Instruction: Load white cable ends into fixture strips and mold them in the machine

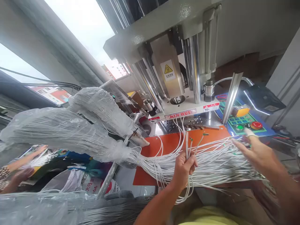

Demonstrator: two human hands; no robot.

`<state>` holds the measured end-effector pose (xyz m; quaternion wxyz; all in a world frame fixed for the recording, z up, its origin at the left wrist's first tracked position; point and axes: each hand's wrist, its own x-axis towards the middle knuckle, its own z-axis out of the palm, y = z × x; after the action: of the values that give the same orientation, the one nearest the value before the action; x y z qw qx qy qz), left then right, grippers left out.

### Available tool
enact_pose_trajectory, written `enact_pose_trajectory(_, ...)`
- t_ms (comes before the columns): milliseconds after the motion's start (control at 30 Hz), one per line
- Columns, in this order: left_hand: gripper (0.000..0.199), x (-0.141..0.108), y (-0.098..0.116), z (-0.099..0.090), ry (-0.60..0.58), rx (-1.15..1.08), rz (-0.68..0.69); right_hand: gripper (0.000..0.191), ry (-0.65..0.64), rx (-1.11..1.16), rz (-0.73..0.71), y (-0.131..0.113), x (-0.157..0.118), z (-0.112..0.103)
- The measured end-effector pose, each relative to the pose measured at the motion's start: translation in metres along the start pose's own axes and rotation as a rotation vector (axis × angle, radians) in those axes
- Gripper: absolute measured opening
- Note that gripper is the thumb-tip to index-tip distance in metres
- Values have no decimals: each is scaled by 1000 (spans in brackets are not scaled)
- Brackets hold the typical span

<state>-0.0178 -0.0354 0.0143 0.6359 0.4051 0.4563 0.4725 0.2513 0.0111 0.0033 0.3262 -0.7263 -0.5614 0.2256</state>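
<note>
Two bare hands over white cables (217, 170) at a press.
Nearest, the left hand (185, 167) is closed around a few cable ends (187, 146), some tipped green, pointing upward; the other cables fan out beside it along the orange bench (211, 132), their left portion gathered into plastic wrapping (67, 134). Beyond the cables' right end, the right hand (259, 150) stretches toward the control panel (243, 118), fingers apart and holding nothing, a fingertip near the green button (239, 127); whether they touch, I cannot tell. Farther back, several cables reach under the press (145, 37), below its red MIN-HUI label (180, 114).
</note>
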Motion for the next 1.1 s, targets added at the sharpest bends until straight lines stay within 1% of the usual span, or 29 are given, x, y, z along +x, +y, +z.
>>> enact_pose_trajectory(33, 32, 0, -1, -2, -30, 3, -28, 73, 121, -84, -6, -4, -5, -7)
enact_pose_trajectory(67, 33, 0, -3, -2, -54, 1, -53, 64, 220, -109, -80, -11, -9, -13)
enact_pose_trajectory(100, 33, 1, -5, -2, -75, -4, -77, 58, 264, -85, -212, -22, -12, -15)
enact_pose_trajectory(133, 34, 1, -8, -2, -88, -11, -96, 55, 229, -17, -356, -34, -13, -14)
enact_pose_trajectory(167, 33, 1, -10, -1, -101, -19, -114, 51, 105, 64, -476, -47, -11, -10)
enact_pose_trajectory(200, 33, 1, -12, 0, -114, -24, -128, 50, -76, 143, -533, -58, -7, -4)
enact_pose_trajectory(267, 32, 1, -15, 2, -147, -21, -162, 49, -389, 262, -545, -74, 5, 10)
enact_pose_trajectory(300, 32, 1, -15, 2, -164, -14, -181, 50, -514, 311, -524, -79, 11, 16)
enact_pose_trajectory(333, 32, 1, -16, 2, -177, -5, -198, 51, -607, 349, -503, -82, 16, 22)
enact_pose_trajectory(367, 34, 2, -16, 3, -187, 0, -213, 52, -677, 374, -485, -84, 18, 26)
enact_pose_trajectory(433, 37, 4, -15, 3, -201, -17, -228, 50, -749, 374, -459, -87, 14, 32)
enact_pose_trajectory(533, 39, 13, -13, 3, -219, -93, -239, 46, -846, 313, -467, -94, -3, 39)
enact_pose_trajectory(600, 38, 20, -13, 3, -202, -137, -231, 45, -950, 297, -487, -98, -10, 44)
enact_pose_trajectory(633, 37, 23, -13, 3, -179, -149, -219, 43, -978, 300, -504, -99, -9, 47)
enact_pose_trajectory(667, 36, 25, -13, 2, -149, -154, -204, 42, -964, 302, -525, -99, -4, 50)
enact_pose_trajectory(700, 35, 26, -13, 1, -113, -153, -190, 42, -899, 285, -550, -97, 7, 54)
enact_pose_trajectory(767, 34, 27, -12, -3, -44, -142, -165, 41, -666, 149, -598, -87, 38, 62)
enact_pose_trajectory(800, 35, 27, -11, -5, -15, -134, -150, 38, -512, -4, -610, -79, 57, 66)
enact_pose_trajectory(833, 36, 27, -10, -8, 10, -125, -134, 37, -387, -218, -611, -71, 76, 70)
enact_pose_trajectory(867, 36, 27, -9, -10, 31, -114, -115, 37, -330, -411, -582, -63, 93, 75)
enact_pose_trajectory(900, 36, 28, -8, -12, 46, -100, -96, 36, -322, -528, -575, -56, 107, 80)
enact_pose_trajectory(967, 38, 30, -5, -16, 66, -72, -64, 35, -357, -621, -583, -48, 123, 88)
enact_pose_trajectory(1033, 40, 33, -3, -17, 73, -52, -40, 34, -396, -593, -613, -47, 125, 91)
enact_pose_trajectory(1100, 36, 37, 0, -18, 88, -24, -15, 30, -399, -557, -629, -52, 118, 86)
